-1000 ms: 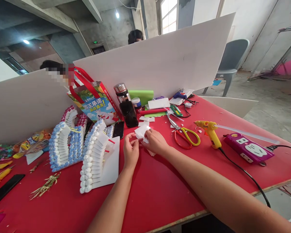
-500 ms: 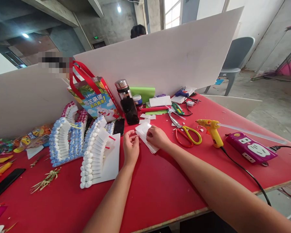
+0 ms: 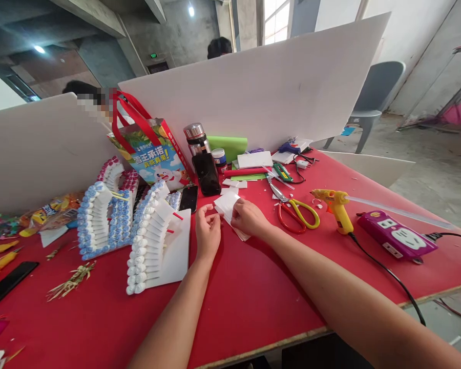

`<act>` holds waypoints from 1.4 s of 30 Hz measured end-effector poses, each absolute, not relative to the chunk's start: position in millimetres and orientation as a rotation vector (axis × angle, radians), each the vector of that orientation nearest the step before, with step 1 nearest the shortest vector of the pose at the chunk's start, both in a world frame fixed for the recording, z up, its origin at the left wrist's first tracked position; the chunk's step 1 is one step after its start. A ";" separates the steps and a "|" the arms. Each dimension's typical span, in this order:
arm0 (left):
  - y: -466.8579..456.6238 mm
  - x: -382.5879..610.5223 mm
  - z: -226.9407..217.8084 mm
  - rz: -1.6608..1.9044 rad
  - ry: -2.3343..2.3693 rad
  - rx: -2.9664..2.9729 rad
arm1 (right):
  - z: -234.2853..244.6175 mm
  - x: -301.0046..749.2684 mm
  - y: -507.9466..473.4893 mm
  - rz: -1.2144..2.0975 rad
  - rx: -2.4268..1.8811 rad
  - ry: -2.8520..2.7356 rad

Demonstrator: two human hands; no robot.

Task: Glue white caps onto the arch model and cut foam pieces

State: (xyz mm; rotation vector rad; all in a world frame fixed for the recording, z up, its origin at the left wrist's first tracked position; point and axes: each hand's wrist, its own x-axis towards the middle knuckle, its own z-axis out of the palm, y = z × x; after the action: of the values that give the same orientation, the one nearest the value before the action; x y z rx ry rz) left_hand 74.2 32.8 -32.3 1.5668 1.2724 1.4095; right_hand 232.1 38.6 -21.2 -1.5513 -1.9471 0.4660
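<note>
In the head view, thin white paper sheets lie stacked on the red plastic-looking tabletop, seemingly loose. The right hand bunches its fingers over them; pinching, I cannot tell. The left hand curls its fingers beside them, grip unclear. 2 blue-and-white fan-shaped assemblies look already built.

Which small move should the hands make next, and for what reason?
Perhaps the left hand should steady the paper: the right hand is on it, while the left, fingers curled, is close beside its edge.
</note>
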 end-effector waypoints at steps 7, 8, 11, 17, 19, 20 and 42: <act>30.4 76.4 -28.9 1.404 1.266 1.517 | -20.3 243.0 44.6 0.570 -1.548 -1.846; 30.1 76.6 -28.6 1.406 1.258 1.510 | -20.3 243.2 44.7 0.570 -1.548 -1.838; 29.7 77.0 -28.0 1.407 1.193 1.502 | -20.3 240.7 42.6 0.544 -1.557 -1.822; 29.5 78.2 -27.2 1.348 1.108 1.489 | -21.4 235.7 37.1 0.417 -1.576 -1.929; 29.2 78.9 -26.2 1.335 1.083 1.464 | -22.1 235.9 37.2 0.396 -1.590 -1.944; 29.1 79.2 -25.8 1.330 1.073 1.445 | -22.5 236.0 37.5 0.393 -1.596 -1.946; 31.6 78.7 -20.2 1.464 0.947 1.195 | 9.5 257.9 29.9 0.785 -1.132 -1.471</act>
State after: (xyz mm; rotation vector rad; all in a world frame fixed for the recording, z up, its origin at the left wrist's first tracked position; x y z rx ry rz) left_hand 78.7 31.6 -20.2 1.1950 0.9472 1.4637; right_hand 257.9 29.9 9.5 -1.1316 -1.4707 0.7854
